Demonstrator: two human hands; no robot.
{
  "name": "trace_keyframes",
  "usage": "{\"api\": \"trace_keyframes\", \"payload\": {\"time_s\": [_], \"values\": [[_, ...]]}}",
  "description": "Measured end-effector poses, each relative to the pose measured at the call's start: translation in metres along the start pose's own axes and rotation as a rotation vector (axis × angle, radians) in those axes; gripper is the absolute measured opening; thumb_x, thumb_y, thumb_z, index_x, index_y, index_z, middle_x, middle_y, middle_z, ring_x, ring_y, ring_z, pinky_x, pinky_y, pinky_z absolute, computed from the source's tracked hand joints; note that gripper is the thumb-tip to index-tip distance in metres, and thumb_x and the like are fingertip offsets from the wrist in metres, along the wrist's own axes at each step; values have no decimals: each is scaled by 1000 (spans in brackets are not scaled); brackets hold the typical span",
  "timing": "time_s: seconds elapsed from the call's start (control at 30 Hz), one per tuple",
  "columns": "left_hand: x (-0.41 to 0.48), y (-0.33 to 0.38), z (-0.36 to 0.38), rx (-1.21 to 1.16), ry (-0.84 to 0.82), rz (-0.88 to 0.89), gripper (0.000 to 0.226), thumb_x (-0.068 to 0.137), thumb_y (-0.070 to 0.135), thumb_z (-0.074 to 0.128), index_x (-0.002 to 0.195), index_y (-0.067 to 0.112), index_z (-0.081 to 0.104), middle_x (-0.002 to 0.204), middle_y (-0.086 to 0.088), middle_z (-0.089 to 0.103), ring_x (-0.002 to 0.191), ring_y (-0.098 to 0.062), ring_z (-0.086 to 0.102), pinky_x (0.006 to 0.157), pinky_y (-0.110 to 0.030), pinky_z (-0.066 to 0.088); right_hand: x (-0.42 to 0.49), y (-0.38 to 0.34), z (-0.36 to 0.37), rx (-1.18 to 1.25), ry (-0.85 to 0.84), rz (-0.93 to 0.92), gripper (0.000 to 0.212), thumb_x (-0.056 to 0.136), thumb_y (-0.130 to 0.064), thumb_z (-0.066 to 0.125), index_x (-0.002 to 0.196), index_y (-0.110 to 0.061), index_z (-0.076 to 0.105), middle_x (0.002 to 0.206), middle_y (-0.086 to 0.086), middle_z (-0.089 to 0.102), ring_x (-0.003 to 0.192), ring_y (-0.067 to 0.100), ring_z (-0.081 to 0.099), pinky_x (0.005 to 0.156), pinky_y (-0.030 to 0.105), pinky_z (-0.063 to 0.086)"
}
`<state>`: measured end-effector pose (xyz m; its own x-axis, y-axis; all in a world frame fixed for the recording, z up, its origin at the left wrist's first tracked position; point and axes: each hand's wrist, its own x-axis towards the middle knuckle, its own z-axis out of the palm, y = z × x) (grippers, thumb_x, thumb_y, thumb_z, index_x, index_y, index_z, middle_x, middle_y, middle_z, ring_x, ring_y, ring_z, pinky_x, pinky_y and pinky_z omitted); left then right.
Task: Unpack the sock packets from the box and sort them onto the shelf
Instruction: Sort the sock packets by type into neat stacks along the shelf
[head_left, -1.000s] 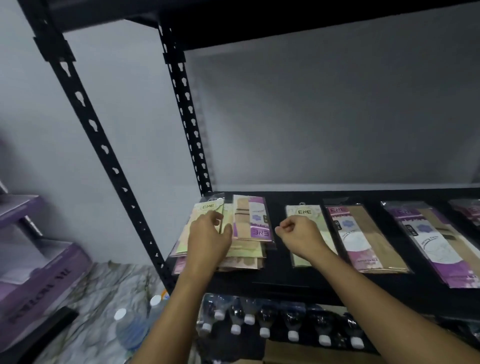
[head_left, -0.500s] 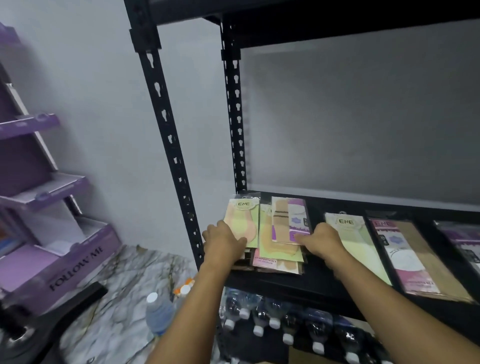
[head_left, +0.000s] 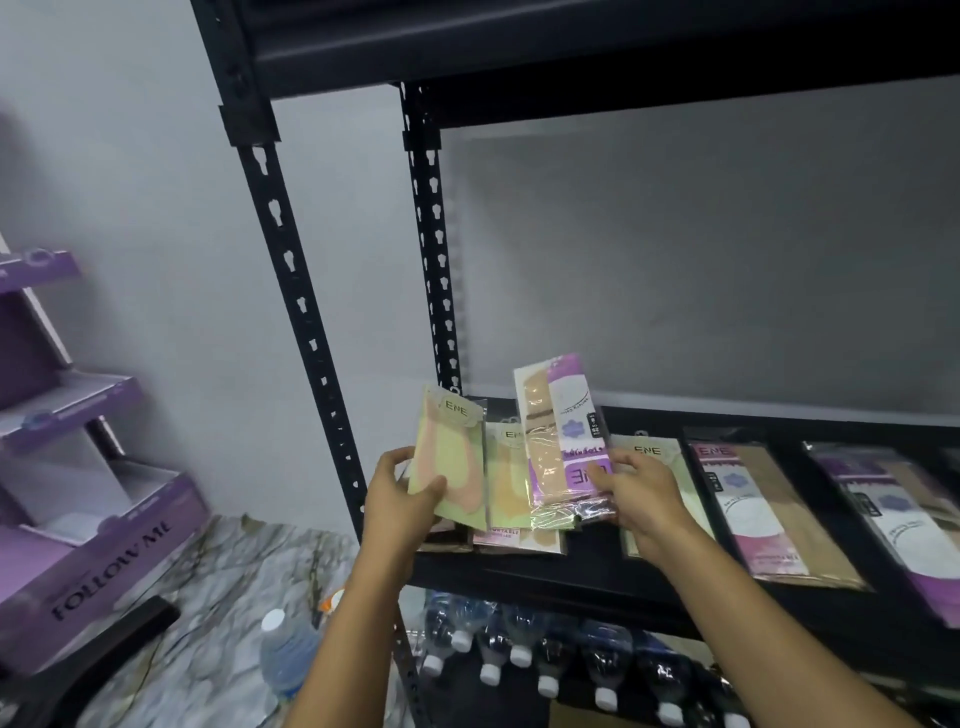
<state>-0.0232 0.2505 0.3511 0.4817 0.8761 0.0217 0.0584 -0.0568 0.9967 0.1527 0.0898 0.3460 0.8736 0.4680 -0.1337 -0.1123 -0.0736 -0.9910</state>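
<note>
Sock packets (head_left: 517, 538) are piled at the left end of the black shelf (head_left: 571, 577), right by the corner upright, and two of them are up off the pile. The left hand (head_left: 400, 499) grips a green-and-pink packet (head_left: 452, 462) by its lower edge, thumb across the front and fingers curled behind, so it stands nearly upright with the ENE tag on top. The right hand (head_left: 644, 499) pinches a purple-and-beige packet (head_left: 563, 441) near its bottom end, tilted up and leaning a bit left. There's some shiny wrap bunched under that thumb, might be a second packet in the same grip, can't tell. Between the two lifted ones a yellowish packet (head_left: 506, 483) lies flat on top of the pile. Further right on the same shelf, laid flat side by side: a pale ENE packet (head_left: 654, 452) partly under the right hand, then a pink-and-tan packet (head_left: 763, 514), then a purple packet (head_left: 898, 525) running off toward the frame edge. The lower shelf has a row of water bottles (head_left: 519, 649), white caps facing out. Off to the left on the marble floor (head_left: 208, 582) there's a purple cardboard display stand (head_left: 88, 545) printed FOLLOW ME, plus a single bottle (head_left: 288, 654) standing near the shelf leg.
</note>
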Motion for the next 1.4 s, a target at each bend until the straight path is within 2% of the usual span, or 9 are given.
{"api": "trace_keyframes", "payload": {"time_s": [0.07, 0.2, 0.3, 0.4, 0.57, 0.77, 1.1, 1.27, 1.4], "values": [[-11, -1, 0, -66, 8, 33, 41, 89, 0, 63, 118, 24, 50, 106, -7, 69, 91, -25, 70, 61, -29, 58, -9, 0, -11, 16, 2, -34, 19, 86, -7, 66, 98, -21, 63, 98, 2, 73, 92, 24, 69, 84, 42, 55], [-33, -4, 10, -181, 30, 68, 43, 86, 4, 68, 114, 33, 53, 106, -8, 71, 93, -26, 70, 76, -39, 57, -25, -1, -36, 78, 13, -79, 24, 86, -11, 67, 108, -20, 61, 95, 2, 74, 88, 24, 69, 71, 36, 53], [-46, -3, 25, -300, -5, 33, 44, 86, 3, 69, 116, 31, 52, 105, -9, 71, 92, -29, 71, 81, -46, 58, -37, -2, -55, 118, 29, -94, 26, 86, -12, 68, 111, -16, 61, 94, 4, 75, 85, 24, 69, 66, 33, 49], [-55, -2, 44, -374, -56, 18, 44, 86, 1, 68, 116, 29, 51, 118, -7, 66, 101, -29, 68, 86, -48, 57, -50, -4, -77, 159, 53, -120, 27, 86, -9, 67, 112, -13, 62, 98, 7, 74, 83, 23, 67, 65, 32, 51], [-69, 2, 75, -401, -154, 18, 47, 86, -2, 67, 122, 21, 49, 110, -7, 72, 94, -26, 72, 81, -45, 57, -69, -8, -116, 180, 91, -169, 21, 86, -7, 66, 103, -17, 65, 94, 4, 76, 84, 26, 70, 73, 40, 55], [-88, 5, 104, -414, -242, 7, 46, 87, -1, 66, 122, 22, 47, 102, -2, 75, 90, -24, 73, 71, -38, 58, -79, -5, -156, 198, 156, -179, 22, 86, -8, 66, 104, -19, 64, 95, 4, 76, 88, 23, 72, 70, 35, 52], [-94, 2, 119, -387, -269, -5, 47, 87, 0, 66, 124, 22, 47, 110, -9, 72, 96, -27, 71, 80, -42, 58, -79, -2, -180, 206, 165, -178, 25, 87, -8, 65, 111, -15, 61, 95, 4, 76, 90, 25, 72, 77, 40, 55], [-93, 1, 122, -338, -278, -3, 49, 86, 1, 68, 123, 26, 48, 112, -8, 72, 98, -28, 71, 89, -51, 56, -78, 0, -178, 223, 152, -167, 27, 87, -8, 65, 112, -16, 61, 95, 4, 76, 85, 22, 72, 70, 35, 52], [-94, -2, 126, -311, -283, -5, 48, 86, 3, 69, 119, 30, 49, 111, -8, 72, 98, -28, 71, 91, -52, 55, -78, 2, -179, 245, 148, -156, 27, 86, -7, 65, 112, -17, 61, 94, 3, 76, 80, 18, 71, 68, 32, 51]]}}
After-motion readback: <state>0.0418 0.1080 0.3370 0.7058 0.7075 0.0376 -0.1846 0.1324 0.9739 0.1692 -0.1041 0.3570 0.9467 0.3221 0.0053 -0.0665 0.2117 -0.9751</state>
